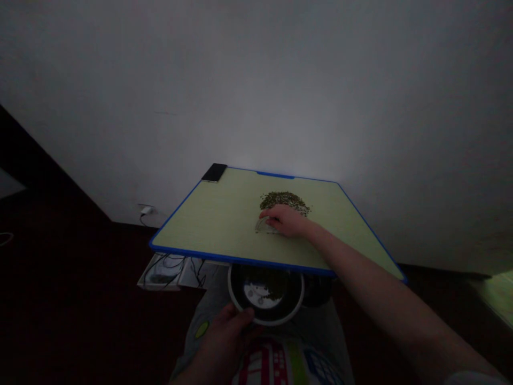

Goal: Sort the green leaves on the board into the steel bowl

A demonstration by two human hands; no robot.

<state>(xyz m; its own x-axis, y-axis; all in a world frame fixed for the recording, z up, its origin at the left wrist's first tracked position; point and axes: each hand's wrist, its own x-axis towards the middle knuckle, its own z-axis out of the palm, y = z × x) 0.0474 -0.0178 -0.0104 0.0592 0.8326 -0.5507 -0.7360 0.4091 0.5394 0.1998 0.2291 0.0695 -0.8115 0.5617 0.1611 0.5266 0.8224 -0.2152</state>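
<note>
My right hand (286, 220) pinches a clear half-round protractor (262, 225) flat on the pale, blue-edged table (216, 214). Just beyond the fingers lies a spread pile of small greenish-brown beans or seeds (284, 199); their exact kind is too small to make out. Below the table's near edge, my left hand (230, 334) grips the rim of a round bowl (264, 322), thumb on top and fingers partly hidden underneath. Some of the same small grains (274, 289) lie inside the bowl, over its shiny bottom. The table edge covers the bowl's far side.
A dark phone (215, 172) rests at the table's far left corner. Against the wall (256, 85) sits a white charger plug (146, 210) with a cable. Beneath the table are white boxes with black cables (164, 270). A dark object (318, 290) stands right of the bowl.
</note>
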